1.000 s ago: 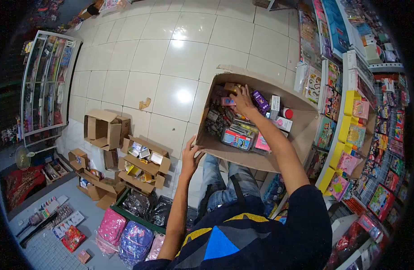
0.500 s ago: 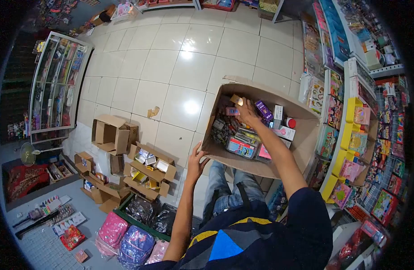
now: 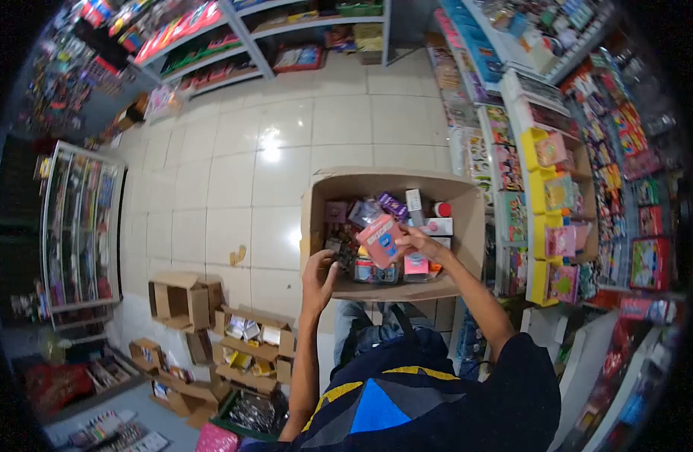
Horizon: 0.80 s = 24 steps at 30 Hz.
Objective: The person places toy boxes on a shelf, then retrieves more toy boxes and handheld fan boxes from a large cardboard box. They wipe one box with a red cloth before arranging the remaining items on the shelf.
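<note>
In the head view, a large open cardboard box (image 3: 467,248) stands in front of my legs, filled with small mixed packages. My right hand (image 3: 415,242) grips a pink box with blue pictures and lettering (image 3: 379,239), tilted above the other contents. My left hand (image 3: 321,277) is at the near left corner of the cardboard box, thumb and fingers apart with nothing between them. Around the pink box lie a purple box (image 3: 392,206), a white box (image 3: 414,205) and a red-lidded container (image 3: 441,210).
Smaller cardboard boxes (image 3: 182,300) sit on the floor to the left, by a dark crate (image 3: 252,413) with black plastic. A glass display case (image 3: 81,226) stands at far left. Shelves with yellow bins (image 3: 536,197) line the right side. Tiled floor (image 3: 211,181) stretches ahead.
My right hand has lifted the pink box from among the contents. My left hand has let go of the carton's rim and moved over its corner. The view has shifted.
</note>
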Each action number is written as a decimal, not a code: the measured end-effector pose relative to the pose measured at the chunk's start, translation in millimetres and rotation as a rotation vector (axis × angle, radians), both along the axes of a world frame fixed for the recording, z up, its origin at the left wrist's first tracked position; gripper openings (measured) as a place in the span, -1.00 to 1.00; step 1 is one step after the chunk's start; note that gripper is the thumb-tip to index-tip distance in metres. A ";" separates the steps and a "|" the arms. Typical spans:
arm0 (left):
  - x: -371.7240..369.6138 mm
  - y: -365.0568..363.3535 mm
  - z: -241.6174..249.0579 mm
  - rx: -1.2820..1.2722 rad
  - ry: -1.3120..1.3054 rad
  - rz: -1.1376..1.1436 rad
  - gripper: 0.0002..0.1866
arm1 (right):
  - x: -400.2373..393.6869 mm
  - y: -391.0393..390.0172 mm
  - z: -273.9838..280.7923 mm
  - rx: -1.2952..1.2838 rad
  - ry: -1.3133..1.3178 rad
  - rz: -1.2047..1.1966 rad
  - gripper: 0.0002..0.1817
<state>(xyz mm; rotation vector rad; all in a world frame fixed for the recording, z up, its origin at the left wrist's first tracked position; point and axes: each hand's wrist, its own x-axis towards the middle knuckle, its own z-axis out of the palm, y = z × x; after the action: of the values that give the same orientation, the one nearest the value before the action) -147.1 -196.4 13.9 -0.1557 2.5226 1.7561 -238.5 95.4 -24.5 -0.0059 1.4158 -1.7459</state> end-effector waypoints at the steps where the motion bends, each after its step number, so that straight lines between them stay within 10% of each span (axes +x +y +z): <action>1: -11.9 11.1 5.5 0.114 -0.061 -0.077 -0.61 | 4.8 0.7 -3.6 0.013 0.054 -0.013 -0.23; 8: -48.6 45.6 23.0 0.442 -0.142 -0.377 -0.47 | 40.6 3.3 44.1 -0.116 0.220 -0.208 -0.42; 15: -41.2 43.7 30.6 0.816 -0.294 -0.054 -0.29 | 66.3 15.9 39.5 -0.617 -0.124 -0.923 -0.67; 24: -50.2 31.2 35.0 0.881 -0.394 -0.292 -0.34 | 135.8 -2.6 85.1 -0.360 0.089 -1.058 -0.35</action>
<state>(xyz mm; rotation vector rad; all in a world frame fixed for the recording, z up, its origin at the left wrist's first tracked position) -197.3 -165.1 48.8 -0.0644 1.2778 2.2243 -102.7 92.8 60.5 0.5677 1.2040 -2.8669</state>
